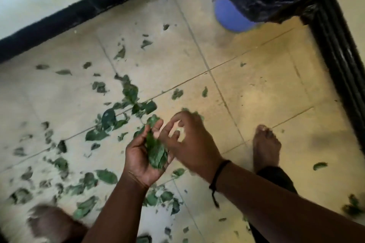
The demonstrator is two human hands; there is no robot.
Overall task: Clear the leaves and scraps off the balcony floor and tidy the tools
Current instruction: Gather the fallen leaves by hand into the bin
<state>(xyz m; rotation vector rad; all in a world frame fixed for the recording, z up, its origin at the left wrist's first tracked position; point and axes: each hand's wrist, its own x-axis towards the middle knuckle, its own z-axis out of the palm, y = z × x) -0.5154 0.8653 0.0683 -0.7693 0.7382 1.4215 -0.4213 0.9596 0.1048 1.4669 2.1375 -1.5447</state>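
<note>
scattered leaves: flat, torn green pieces strewn over the smooth beige tile floor, from 7 to 11 o'clock.
left hand: cupped around a wad of picked-up leaves.
right hand: fingers loosely spread beside it, seemingly empty.
bin: blue, lined with crinkled black plastic, at 1 o'clock.
risk: a loose cupping could spill leaves before the bin.

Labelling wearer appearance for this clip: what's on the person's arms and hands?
Both forearms are bare, no sleeves or gloves. The right hand has a thin black cord bracelet at the wrist, its loose end hanging. The left hand wears nothing visible.
</note>
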